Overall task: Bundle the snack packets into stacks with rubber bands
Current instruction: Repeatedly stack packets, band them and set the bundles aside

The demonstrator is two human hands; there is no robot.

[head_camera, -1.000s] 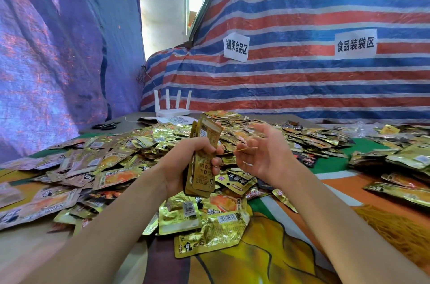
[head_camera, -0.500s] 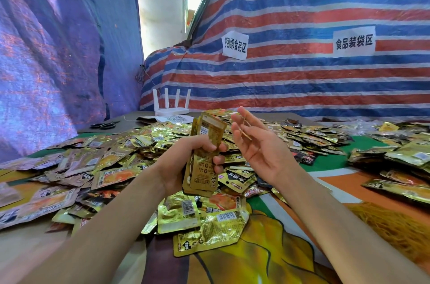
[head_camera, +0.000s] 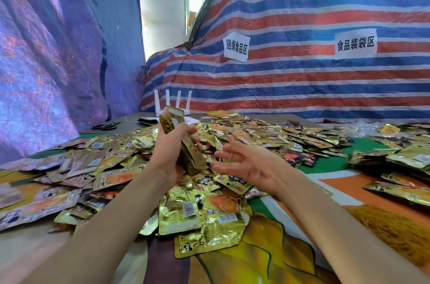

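My left hand (head_camera: pixel 169 151) grips a stack of gold snack packets (head_camera: pixel 179 134), tilted with its top end leaning away to the left. Just to its right, my right hand (head_camera: pixel 246 162) is spread palm up with straight fingers, and a thin yellow rubber band (head_camera: pixel 230 155) hangs across those fingers. The fingertips almost reach the lower end of the stack. Below and around both hands lies a big heap of loose gold and brown packets (head_camera: pixel 186 211).
A mound of yellow rubber bands (head_camera: pixel 393 230) lies at the lower right. More packets (head_camera: pixel 395 160) are piled at the right. Scissors (head_camera: pixel 105 126) and a white router (head_camera: pixel 173 103) sit at the back left. Tarps wall the table.
My left hand has tilted the stack from upright to leaning left. My right hand has dropped, opened flat and turned palm up beside the stack's lower end.
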